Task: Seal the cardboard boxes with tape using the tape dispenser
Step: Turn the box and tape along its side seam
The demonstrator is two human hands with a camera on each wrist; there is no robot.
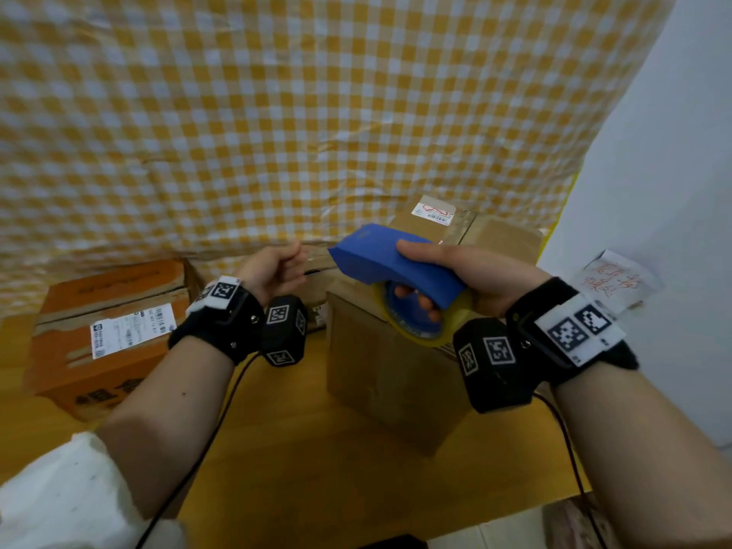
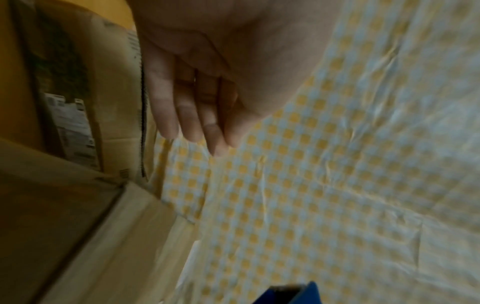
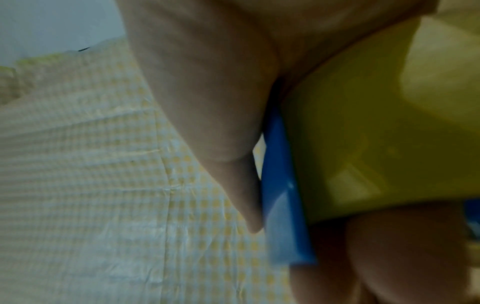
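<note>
My right hand (image 1: 455,271) grips a blue tape dispenser (image 1: 388,259), thumb on top and fingers through the core of its yellowish tape roll (image 1: 420,322). The dispenser hovers over the top of a plain brown cardboard box (image 1: 388,374) in the middle of the table. In the right wrist view the thumb (image 3: 221,123) lies along the blue body (image 3: 283,205) beside the roll (image 3: 363,133). My left hand (image 1: 277,271) hangs in the air left of the dispenser and holds nothing. Its fingers (image 2: 202,107) are relaxed and nearly straight.
An orange box (image 1: 107,334) with a white label lies at the left. More brown boxes (image 1: 455,231) stand behind, against a yellow-and-white checked cloth (image 1: 317,112). A white wall (image 1: 673,152) with a paper note is at the right. The wooden table (image 1: 317,469) runs to the front edge.
</note>
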